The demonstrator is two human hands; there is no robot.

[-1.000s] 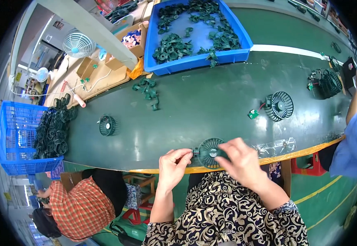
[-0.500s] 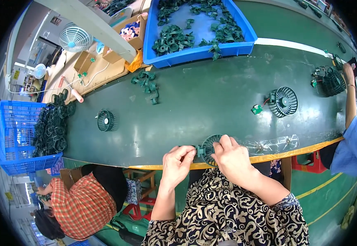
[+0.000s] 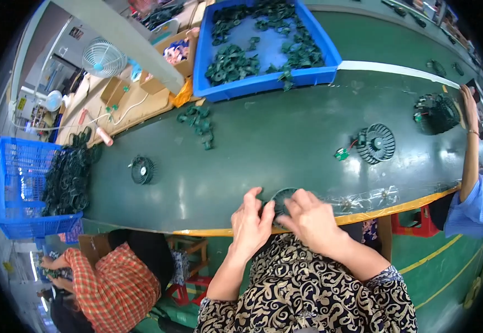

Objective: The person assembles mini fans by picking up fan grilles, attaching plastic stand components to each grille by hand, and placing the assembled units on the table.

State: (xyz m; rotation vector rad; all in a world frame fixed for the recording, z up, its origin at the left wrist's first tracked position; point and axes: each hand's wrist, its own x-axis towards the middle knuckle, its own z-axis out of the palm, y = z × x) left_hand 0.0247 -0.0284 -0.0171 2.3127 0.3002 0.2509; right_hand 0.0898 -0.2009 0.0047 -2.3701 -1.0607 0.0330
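A dark green, round slatted fan cage lies near the table's front edge, between my two hands. My left hand is at its left side, thumb and forefinger around the small part that sticks out there. Over the cage's right side is my right hand, its fingers bent and smeared by motion, hiding much of the cage. Whether those fingers grip it cannot be made out.
Another fan cage with a small green circuit board lies to the right; one more cage sits left. Green clips lie behind. A blue tray and blue basket hold parts. Co-workers sit both sides.
My left hand has moved right and opened its pinch somewhat, now closer round the cage's side. My right hand has shifted over the cage. The co-worker's hand at right has moved from a cage.
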